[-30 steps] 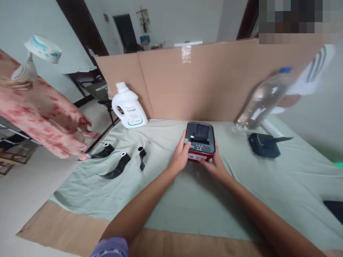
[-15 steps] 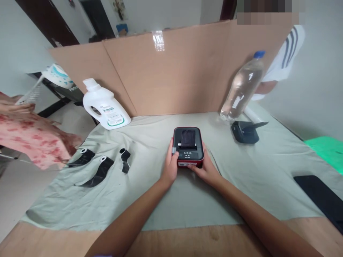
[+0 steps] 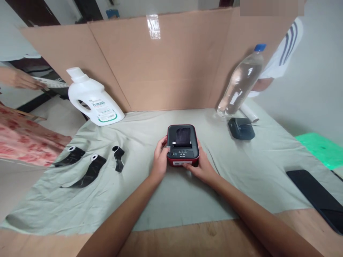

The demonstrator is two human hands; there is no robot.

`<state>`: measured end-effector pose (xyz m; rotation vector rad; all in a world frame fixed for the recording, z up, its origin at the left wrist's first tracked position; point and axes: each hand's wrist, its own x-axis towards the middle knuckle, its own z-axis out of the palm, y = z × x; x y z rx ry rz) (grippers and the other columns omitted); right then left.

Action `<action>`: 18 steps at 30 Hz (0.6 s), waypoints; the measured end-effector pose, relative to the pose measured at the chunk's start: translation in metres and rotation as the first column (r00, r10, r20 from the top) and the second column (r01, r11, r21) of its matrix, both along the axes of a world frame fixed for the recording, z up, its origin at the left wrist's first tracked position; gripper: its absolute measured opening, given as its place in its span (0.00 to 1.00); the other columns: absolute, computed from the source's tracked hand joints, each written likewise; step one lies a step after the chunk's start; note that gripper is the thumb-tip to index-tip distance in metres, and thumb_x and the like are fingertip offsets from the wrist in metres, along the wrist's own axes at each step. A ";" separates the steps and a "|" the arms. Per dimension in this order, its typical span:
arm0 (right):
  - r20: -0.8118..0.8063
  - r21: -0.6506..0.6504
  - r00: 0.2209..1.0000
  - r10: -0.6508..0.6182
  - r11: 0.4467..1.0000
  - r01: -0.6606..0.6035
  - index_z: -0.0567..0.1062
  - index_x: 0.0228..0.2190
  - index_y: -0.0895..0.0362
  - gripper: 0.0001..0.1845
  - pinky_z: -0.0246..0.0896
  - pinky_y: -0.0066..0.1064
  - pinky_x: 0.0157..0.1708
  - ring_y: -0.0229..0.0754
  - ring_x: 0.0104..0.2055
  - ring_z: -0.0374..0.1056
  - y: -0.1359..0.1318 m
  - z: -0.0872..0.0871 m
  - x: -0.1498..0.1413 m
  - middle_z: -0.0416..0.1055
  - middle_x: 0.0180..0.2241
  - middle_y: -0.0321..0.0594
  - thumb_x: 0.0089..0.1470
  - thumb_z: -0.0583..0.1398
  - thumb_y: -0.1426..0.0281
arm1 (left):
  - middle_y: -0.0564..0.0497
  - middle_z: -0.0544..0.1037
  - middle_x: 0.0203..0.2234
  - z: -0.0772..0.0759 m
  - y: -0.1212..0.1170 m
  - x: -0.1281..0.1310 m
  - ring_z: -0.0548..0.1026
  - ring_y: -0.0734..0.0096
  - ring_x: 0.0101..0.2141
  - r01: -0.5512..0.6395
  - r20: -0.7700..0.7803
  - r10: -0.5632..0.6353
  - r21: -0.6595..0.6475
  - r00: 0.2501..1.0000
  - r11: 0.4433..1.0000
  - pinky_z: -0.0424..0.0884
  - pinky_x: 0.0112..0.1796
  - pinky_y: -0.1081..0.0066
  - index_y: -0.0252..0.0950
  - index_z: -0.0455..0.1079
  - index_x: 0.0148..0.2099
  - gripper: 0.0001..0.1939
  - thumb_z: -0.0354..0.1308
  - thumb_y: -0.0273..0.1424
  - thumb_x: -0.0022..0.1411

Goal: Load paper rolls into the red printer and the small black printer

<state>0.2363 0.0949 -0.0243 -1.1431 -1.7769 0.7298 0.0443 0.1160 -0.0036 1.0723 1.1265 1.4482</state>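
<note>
A small red printer (image 3: 183, 145) with a dark grey top sits on the pale green cloth (image 3: 150, 200) at the middle of the table. My left hand (image 3: 159, 160) grips its left side, thumb on the top edge. My right hand (image 3: 203, 166) holds its right side and front corner. Both hands are closed around the body of the device.
Left of the printer lie three black curved parts (image 3: 91, 167). A white jug (image 3: 92, 100) stands at the back left, a clear water bottle (image 3: 239, 84) and a black box (image 3: 241, 128) at the back right. A cardboard screen (image 3: 160, 64) lines the back. Other people's arms show at both sides.
The view has tipped down and shifted, so the printer sits lower and more central in view. My hands keep their hold on it. The person at left has lowered the white brush.
</note>
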 end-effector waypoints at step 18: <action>0.025 -0.008 1.000 -0.010 1.000 0.010 0.38 0.73 0.52 0.62 0.54 0.60 0.65 0.63 0.67 0.59 0.001 -0.007 0.001 0.58 0.68 0.53 0.52 0.69 0.53 | 0.47 0.75 0.54 0.004 0.012 -0.006 0.73 0.59 0.54 0.109 0.070 -0.104 -0.071 0.992 0.991 0.71 0.51 0.63 0.40 0.66 0.57 0.28 0.54 0.28 0.52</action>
